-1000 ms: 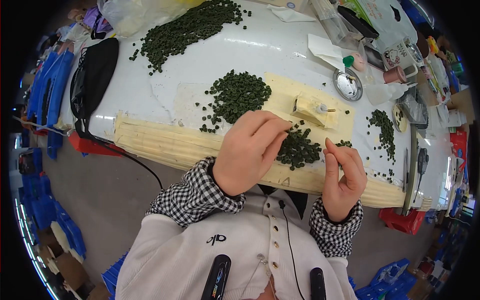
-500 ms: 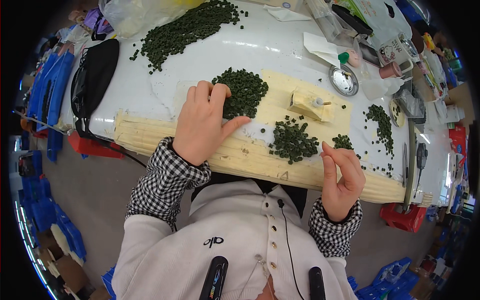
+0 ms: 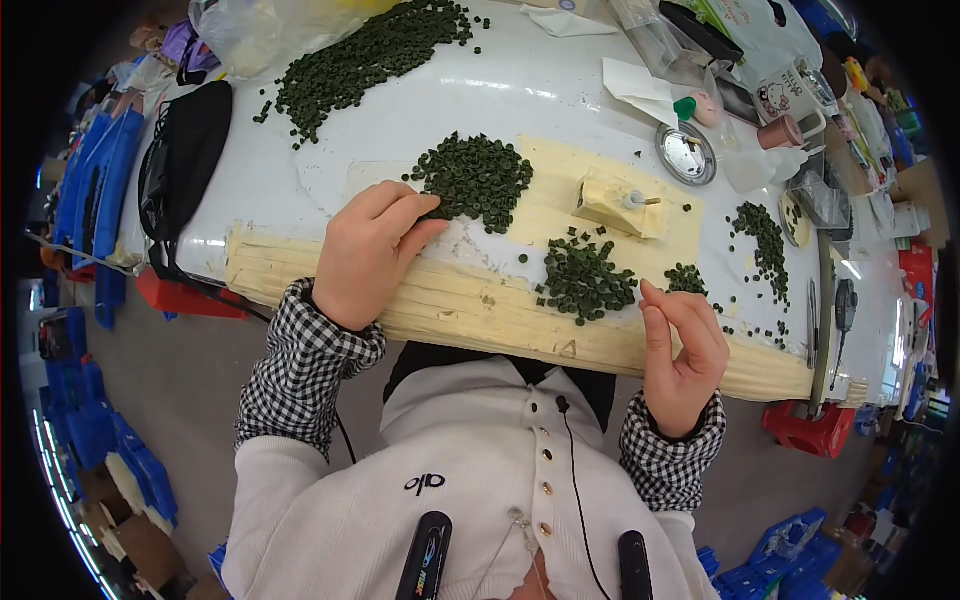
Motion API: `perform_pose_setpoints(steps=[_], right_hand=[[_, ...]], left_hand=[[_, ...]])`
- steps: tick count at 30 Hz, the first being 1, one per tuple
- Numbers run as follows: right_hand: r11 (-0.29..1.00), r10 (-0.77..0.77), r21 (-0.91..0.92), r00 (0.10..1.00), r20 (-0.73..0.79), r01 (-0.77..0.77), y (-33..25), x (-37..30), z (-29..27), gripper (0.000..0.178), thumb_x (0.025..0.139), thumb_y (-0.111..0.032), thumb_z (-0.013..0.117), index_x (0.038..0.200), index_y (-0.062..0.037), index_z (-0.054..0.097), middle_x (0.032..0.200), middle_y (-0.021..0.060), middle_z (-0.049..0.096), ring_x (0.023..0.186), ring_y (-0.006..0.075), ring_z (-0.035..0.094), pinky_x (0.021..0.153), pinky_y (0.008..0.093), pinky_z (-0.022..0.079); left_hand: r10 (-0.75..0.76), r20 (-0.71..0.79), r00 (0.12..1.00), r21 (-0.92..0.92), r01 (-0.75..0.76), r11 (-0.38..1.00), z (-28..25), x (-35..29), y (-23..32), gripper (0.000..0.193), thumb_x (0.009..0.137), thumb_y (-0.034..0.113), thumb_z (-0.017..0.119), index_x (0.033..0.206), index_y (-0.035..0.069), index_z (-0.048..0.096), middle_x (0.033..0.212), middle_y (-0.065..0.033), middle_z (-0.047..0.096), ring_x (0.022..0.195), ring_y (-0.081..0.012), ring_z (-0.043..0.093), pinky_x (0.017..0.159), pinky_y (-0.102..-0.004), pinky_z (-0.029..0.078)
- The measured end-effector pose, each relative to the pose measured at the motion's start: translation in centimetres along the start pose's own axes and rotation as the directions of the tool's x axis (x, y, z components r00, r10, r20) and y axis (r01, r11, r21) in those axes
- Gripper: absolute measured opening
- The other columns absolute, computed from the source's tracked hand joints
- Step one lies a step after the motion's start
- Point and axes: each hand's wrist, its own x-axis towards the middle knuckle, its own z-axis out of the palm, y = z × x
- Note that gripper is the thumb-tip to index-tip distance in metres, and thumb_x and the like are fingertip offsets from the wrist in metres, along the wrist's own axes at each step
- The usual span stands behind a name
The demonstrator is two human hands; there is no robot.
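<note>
At the lower left edge of a round pile of small dark green pellet-like pieces (image 3: 475, 180), my left hand (image 3: 365, 250) has its fingers curled and its thumb apart from the index finger. Its fingertips touch the pile's edge. My right hand (image 3: 685, 345) is held in a pinch, thumb and index tips close together. Whatever is between them is too small to make out. Just left of those tips lies a smaller heap of the green pieces (image 3: 585, 280). Behind the right fingers sits another little cluster of green pieces (image 3: 685, 278).
A block wrapped in cream tape (image 3: 610, 205) with a small metal pin stands on a taped patch. A round metal dish (image 3: 686, 155) is behind it. More green pieces lie in a long pile (image 3: 370, 65) and at right (image 3: 762, 245). Cream tape covers the front edge (image 3: 490, 310).
My left hand has drawn back left and toward me, from over the round pile's side to its lower left edge. My right hand has hardly moved.
</note>
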Motion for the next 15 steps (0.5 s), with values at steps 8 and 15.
perform_pose_setpoints(steps=[8, 15], right_hand=[[1.0, 0.018, 0.007, 1.0, 0.006, -0.018, -0.2, -0.1, -0.1, 0.019, 0.081, 0.005, 0.063, 0.1, 0.003, 0.068, 0.079, 0.0114, 0.06, 0.069, 0.0195, 0.057, 0.065, 0.026, 0.045], [1.0, 0.025, 0.0, 1.0, 0.009, -0.025, -0.2, -0.1, 0.0, 0.018, 0.081, 0.004, 0.064, 0.099, 0.0023, 0.068, 0.078, 0.0116, 0.06, 0.069, 0.02, 0.057, 0.065, 0.0266, 0.045]], left_hand=[[-0.22, 0.049, 0.974, -0.305, 0.225, 0.925, -0.6, 0.2, -0.5, 0.02, 0.08, -0.004, 0.066, 0.1, -0.001, 0.066, 0.093, -0.0074, 0.066, 0.078, -0.0132, 0.063, 0.069, -0.0237, 0.053], [-0.496, 0.226, 0.838, -0.792, 0.455, 0.408, -1.0, 0.2, -1.7, 0.023, 0.088, 0.004, 0.061, 0.109, -0.005, 0.061, 0.101, -0.0102, 0.065, 0.091, -0.0145, 0.063, 0.079, -0.022, 0.052]])
